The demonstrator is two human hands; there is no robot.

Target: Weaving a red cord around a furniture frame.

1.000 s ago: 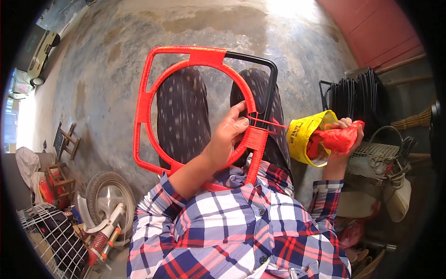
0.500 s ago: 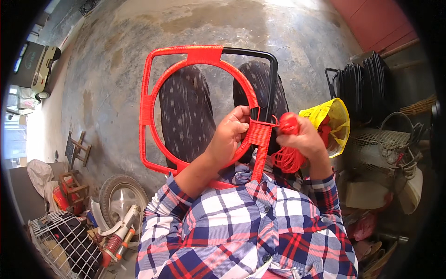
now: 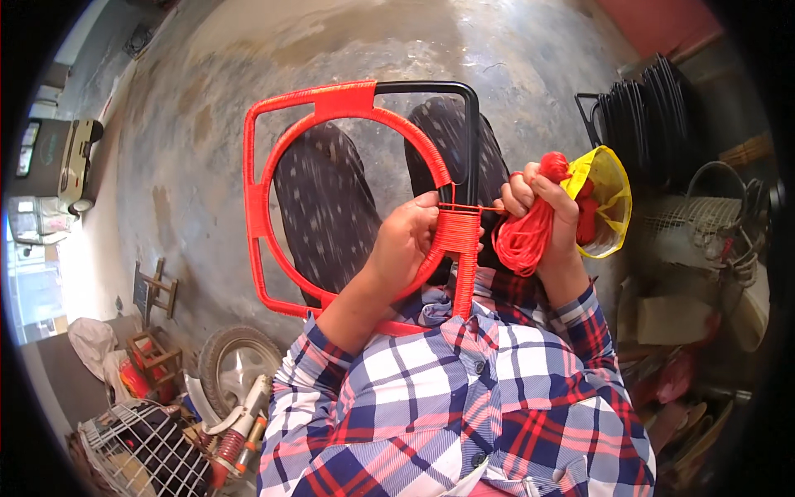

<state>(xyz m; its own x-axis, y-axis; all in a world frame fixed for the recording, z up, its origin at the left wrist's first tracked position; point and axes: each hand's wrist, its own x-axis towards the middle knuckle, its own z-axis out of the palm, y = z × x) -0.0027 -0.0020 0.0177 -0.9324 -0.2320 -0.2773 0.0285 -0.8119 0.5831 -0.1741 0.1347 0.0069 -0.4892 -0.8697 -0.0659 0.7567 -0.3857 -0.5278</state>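
Note:
Across my lap rests a metal frame (image 3: 474,137), a rounded square with a ring inside it. Red cord covers most of it, while its upper right corner shows bare black metal. With fingers closed, my left hand (image 3: 404,240) grips the ring's right side, beside the wrapped joint (image 3: 457,232). My right hand (image 3: 542,203) is closed around a looped bundle of red cord (image 3: 527,238), whose knotted end sticks out above the fist. A taut strand runs from the joint to the right hand's fingers.
A yellow bag (image 3: 611,199) holding red material stands just right of my right hand. Black metal frames (image 3: 646,112) are stacked farther right, near a wire cage (image 3: 679,219). At left lie a wheel (image 3: 236,364), a wire basket (image 3: 145,451) and a small wooden stool (image 3: 157,356).
My right hand has moved right and slightly up with the cord bundle, drawing the strand straight. The left hand keeps its hold on the frame. The whole view has shifted slightly.

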